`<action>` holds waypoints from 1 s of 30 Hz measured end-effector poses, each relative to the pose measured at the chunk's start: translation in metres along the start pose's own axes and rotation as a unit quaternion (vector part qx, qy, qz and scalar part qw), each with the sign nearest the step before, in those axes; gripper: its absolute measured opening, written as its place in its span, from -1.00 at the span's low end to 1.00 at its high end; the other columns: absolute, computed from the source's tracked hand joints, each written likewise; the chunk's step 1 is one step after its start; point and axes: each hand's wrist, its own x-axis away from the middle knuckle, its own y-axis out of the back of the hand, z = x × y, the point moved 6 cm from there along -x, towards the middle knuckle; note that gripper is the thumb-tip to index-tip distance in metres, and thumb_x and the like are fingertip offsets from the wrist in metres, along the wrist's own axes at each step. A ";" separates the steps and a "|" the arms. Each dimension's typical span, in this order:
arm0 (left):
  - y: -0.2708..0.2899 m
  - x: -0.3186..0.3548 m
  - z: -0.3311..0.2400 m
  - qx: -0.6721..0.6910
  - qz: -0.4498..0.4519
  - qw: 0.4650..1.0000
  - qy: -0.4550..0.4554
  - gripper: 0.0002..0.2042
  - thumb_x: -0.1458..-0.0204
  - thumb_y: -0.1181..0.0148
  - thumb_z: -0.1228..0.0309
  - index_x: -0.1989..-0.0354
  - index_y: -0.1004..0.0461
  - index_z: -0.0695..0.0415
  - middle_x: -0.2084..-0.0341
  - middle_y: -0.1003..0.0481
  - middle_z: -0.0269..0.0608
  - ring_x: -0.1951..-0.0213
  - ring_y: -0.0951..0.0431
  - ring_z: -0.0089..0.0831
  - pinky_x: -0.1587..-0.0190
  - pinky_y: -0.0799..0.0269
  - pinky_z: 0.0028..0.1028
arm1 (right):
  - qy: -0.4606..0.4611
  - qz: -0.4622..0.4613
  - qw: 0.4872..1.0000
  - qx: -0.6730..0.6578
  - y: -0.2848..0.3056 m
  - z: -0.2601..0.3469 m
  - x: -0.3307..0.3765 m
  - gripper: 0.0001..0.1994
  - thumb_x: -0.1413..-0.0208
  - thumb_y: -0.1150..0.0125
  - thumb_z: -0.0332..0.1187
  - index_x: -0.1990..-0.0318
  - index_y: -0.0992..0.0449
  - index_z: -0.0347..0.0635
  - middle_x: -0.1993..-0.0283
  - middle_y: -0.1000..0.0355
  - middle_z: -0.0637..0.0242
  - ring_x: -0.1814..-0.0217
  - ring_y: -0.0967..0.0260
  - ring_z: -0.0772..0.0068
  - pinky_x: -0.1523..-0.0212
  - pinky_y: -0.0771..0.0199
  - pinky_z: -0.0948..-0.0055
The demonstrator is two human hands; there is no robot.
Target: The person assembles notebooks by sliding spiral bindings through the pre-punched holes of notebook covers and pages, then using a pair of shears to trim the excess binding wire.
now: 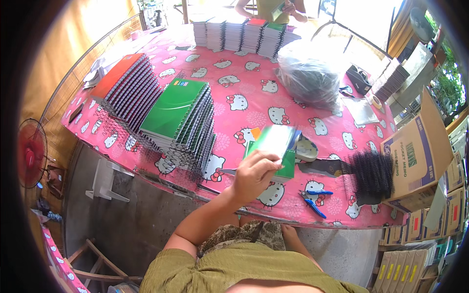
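Note:
My left hand point(256, 171) is closed, fingers pinched at the lower right edge of a small notebook with a glossy green cover point(272, 139). Glare whitens part of that cover. Below it, another green notebook point(288, 168) lies on the pink table. Low by my lap, under the table edge, is what looks like my right hand point(289, 232); its fingers cannot be made out. Blue-handled cutting pliers point(316, 200) lie open on the cloth right of the notebooks. Farther right sits a heap of black spiral binding coils point(371, 177).
Stacks of green spiral notebooks point(178, 110) and red ones point(117, 75) stand left. More stacks point(242, 36) line the far side, before another person point(288, 7). A filled plastic bag point(312, 73) sits back right; a cardboard box point(415, 146) stands at the right edge.

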 end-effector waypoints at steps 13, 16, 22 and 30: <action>-0.008 0.045 0.014 -0.026 0.014 0.995 0.096 -0.81 0.25 -0.33 0.70 0.46 -0.46 0.21 0.36 -0.56 -0.15 0.31 -0.56 -0.29 0.33 -0.50 -0.42 | -0.058 -0.098 0.987 -0.113 -0.023 0.063 -0.070 -0.37 0.01 -0.25 0.04 -0.09 -0.36 -0.25 -0.04 -0.38 0.00 -0.08 -0.29 -0.12 -0.08 -0.28 0.02; -0.009 0.046 0.014 -0.026 0.015 0.995 0.095 -0.80 0.26 -0.33 0.70 0.46 -0.47 0.20 0.36 -0.56 -0.15 0.31 -0.56 -0.29 0.33 -0.50 -0.42 | -0.058 -0.098 0.987 -0.110 -0.022 0.062 -0.067 -0.39 0.00 -0.25 0.03 -0.07 -0.37 -0.25 -0.02 -0.39 0.00 -0.06 -0.30 -0.11 -0.06 -0.29 0.03; -0.008 0.045 0.015 -0.025 0.018 0.993 0.110 -0.80 0.26 -0.33 0.71 0.46 -0.47 0.20 0.36 -0.56 -0.16 0.31 -0.56 -0.30 0.33 -0.51 -0.43 | -0.059 -0.099 0.987 -0.111 -0.022 0.058 -0.067 -0.44 -0.01 -0.23 0.01 -0.03 -0.39 -0.26 0.02 -0.40 0.00 -0.02 -0.32 -0.09 -0.04 -0.30 0.04; -0.009 0.048 0.016 -0.026 0.012 0.993 0.113 -0.80 0.27 -0.32 0.71 0.46 -0.49 0.20 0.35 -0.57 -0.16 0.30 -0.56 -0.31 0.33 -0.51 -0.43 | -0.060 -0.101 0.987 -0.110 -0.019 0.059 -0.065 -0.49 -0.03 -0.21 -0.02 0.02 -0.42 -0.26 0.07 -0.42 -0.01 0.02 -0.35 -0.07 0.00 -0.32 0.07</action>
